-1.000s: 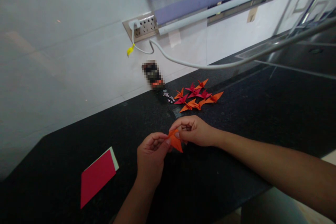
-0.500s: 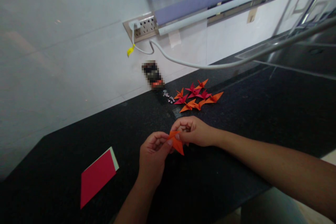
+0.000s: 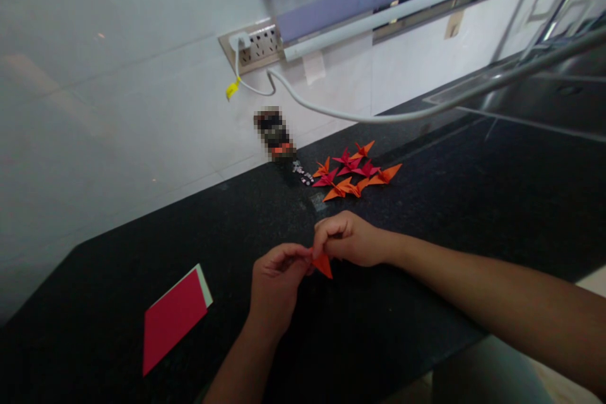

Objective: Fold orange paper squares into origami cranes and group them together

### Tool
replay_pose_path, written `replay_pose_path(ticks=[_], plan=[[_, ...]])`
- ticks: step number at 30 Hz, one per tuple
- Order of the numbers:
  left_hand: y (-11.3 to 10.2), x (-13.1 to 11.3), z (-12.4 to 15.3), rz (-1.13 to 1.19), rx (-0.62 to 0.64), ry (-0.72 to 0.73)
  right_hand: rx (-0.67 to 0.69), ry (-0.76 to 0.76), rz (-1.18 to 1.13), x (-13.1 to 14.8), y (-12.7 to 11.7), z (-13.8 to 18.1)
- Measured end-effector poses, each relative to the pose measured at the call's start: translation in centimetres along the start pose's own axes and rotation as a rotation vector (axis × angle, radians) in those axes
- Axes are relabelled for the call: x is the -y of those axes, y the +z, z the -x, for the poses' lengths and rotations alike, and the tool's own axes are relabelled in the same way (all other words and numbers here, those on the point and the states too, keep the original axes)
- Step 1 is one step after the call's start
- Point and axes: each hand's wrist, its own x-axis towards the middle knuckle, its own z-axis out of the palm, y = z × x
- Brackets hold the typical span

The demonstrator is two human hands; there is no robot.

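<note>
A folded piece of orange origami paper [image 3: 323,266] is pinched between both hands above the dark countertop, its pointed end toward me. My left hand [image 3: 278,278] grips it from the left with thumb and fingers. From the right, my right hand [image 3: 348,240] has its fingers closed over the upper part, hiding most of the paper there. Beyond the hands lie several folded paper cranes, among them an orange crane [image 3: 386,175] and a red crane [image 3: 326,178], grouped close together.
A stack of red and pale paper sheets [image 3: 175,322] lies to the left on the black countertop [image 3: 227,221]. A blurred-out phone-like object [image 3: 275,134] leans on the wall. A white cable [image 3: 360,118] runs from the socket [image 3: 258,44] rightward toward the sink [image 3: 558,95].
The right hand's fingers have curled over the top of the orange paper, covering more of it. The left hand keeps its hold at nearly the same spot.
</note>
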Motion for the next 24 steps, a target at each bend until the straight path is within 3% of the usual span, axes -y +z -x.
replay_pose_path(ticks=[7, 12, 24], plan=[[0.02, 0.40, -0.25, 0.032, 0.005, -0.029, -0.036, 0.047, -0.007, -0.37, -0.19, -0.05], [-0.12, 0.66, -0.27, 0.105, 0.079, -0.096, -0.073, 0.104, 0.004, -0.70, -0.28, -0.10], [0.17, 0.13, -0.35, 0.020, 0.087, -0.152, -0.083, 0.105, -0.021, -0.48, 0.01, -0.17]])
